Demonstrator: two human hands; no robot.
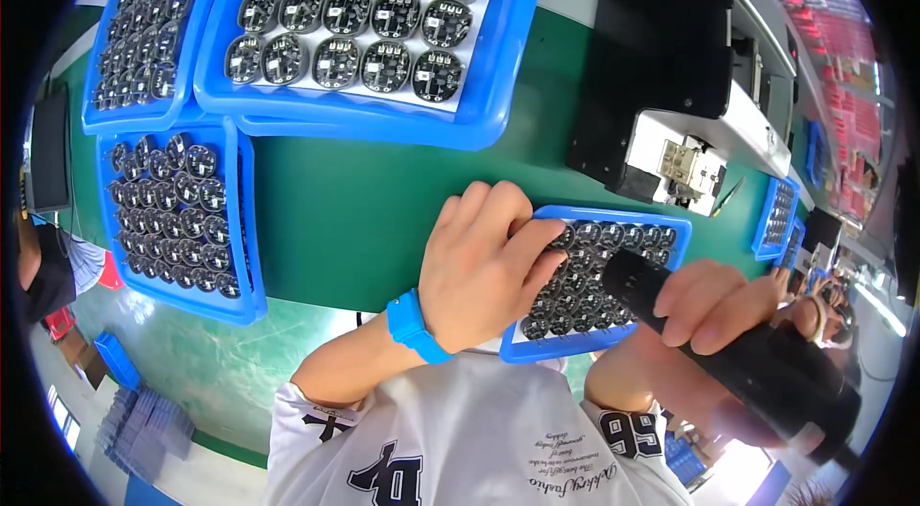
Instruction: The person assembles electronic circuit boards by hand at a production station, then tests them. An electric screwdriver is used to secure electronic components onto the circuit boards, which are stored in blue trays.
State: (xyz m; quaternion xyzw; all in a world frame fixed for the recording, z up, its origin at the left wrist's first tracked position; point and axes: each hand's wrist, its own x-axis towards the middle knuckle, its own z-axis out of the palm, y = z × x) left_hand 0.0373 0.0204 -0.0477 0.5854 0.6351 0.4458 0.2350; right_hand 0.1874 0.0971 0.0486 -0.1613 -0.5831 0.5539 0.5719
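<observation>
My left hand (484, 257), with a blue wristband (412, 326), reaches to the upper left corner of a small blue tray (682, 242). Its thumb and forefinger close around the edge of a round black circuit-board unit (565, 239) there; the fingers partly cover it. Rows of similar round units (575, 300) fill the tray. My right hand (714, 314) grips a black cylindrical tool (757, 362) that looks like an electric screwdriver. Its front end is over the tray's right half, and its tip cannot be made out.
Larger blue trays (489, 118) of round boards stand at the far left, with another tray (249, 286) below them. A black-and-white machine with a metal fixture (692, 171) stands behind my tray. Farther right are another blue tray (774, 218) and people at work.
</observation>
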